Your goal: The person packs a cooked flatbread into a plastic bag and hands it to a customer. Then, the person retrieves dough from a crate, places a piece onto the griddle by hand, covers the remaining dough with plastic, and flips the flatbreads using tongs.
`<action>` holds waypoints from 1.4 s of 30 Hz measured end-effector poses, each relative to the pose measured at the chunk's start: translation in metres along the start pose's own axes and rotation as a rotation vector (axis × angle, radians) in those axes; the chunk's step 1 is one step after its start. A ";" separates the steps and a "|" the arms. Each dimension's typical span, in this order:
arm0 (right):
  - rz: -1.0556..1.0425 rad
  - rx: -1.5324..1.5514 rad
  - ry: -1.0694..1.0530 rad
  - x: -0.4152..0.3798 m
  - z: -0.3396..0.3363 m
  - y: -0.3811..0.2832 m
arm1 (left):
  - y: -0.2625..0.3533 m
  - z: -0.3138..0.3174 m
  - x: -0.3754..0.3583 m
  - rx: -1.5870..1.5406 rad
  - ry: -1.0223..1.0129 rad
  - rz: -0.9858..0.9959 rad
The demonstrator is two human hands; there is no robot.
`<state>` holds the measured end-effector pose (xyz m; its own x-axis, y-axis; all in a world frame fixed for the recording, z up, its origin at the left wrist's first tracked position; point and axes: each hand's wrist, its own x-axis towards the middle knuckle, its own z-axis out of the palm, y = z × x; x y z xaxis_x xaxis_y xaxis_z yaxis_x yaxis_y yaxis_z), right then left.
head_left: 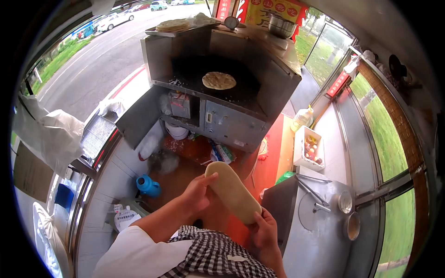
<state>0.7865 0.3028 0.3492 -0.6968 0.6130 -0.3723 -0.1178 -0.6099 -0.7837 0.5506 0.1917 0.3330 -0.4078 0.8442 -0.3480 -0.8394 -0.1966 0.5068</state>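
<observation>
A long oval of flat raw dough [233, 192] hangs stretched between my two hands, in front of my checked apron. My left hand [198, 191] pinches its upper left end, thumb on top. At the lower right end, my right hand [265, 228] grips the edge between thumb and fingers. Beyond the dough, a round browned flatbread [219, 80] lies on the dark griddle [185, 68] of a metal stove. The undersides of the dough and some of my fingers are hidden.
Flatbreads fill a tray [181, 28] on the stove's top left. At right, a metal counter [320, 241] holds tongs [311, 191] and two small bowls. Behind it stands a white box [308, 147] of eggs or fruit. A blue thermos [148, 185] is on the floor at left.
</observation>
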 end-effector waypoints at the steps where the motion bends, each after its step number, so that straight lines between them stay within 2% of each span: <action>1: 0.010 -0.018 -0.006 0.013 0.012 -0.003 | 0.016 -0.004 0.009 0.004 -0.002 0.003; 8: 0.116 -0.077 -0.075 0.117 0.060 -0.022 | 0.088 -0.023 0.070 -0.093 0.169 0.039; 12: 0.166 -0.077 -0.101 0.191 0.068 -0.026 | 0.114 -0.043 0.115 -0.069 0.185 0.103; 18: 0.229 -0.076 -0.206 0.299 0.108 -0.070 | 0.173 -0.032 0.182 -0.089 0.211 0.236; 26: 0.205 -0.384 -0.284 0.437 0.149 -0.121 | 0.240 -0.009 0.260 -0.090 0.292 0.396; 29: 0.258 -0.447 -0.264 0.471 0.170 -0.132 | 0.263 -0.026 0.288 -0.129 0.269 0.393; 32: 0.250 -0.417 -0.227 0.504 0.189 -0.133 | 0.291 -0.065 0.315 -0.020 0.248 0.312; 35: 0.131 -0.267 -0.157 0.534 0.217 -0.128 | 0.333 -0.043 0.337 -0.037 0.308 0.322; 38: 0.077 -0.200 -0.129 0.571 0.235 -0.129 | 0.368 -0.063 0.371 0.020 0.268 0.277; 42: 0.012 -0.122 -0.022 0.615 0.261 -0.137 | 0.426 -0.051 0.410 0.097 0.208 0.214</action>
<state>0.1896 0.6325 0.3576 -0.7131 0.5943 -0.3719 -0.0236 -0.5506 -0.8344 0.0078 0.4281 0.3658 -0.6450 0.6667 -0.3736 -0.6921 -0.3023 0.6554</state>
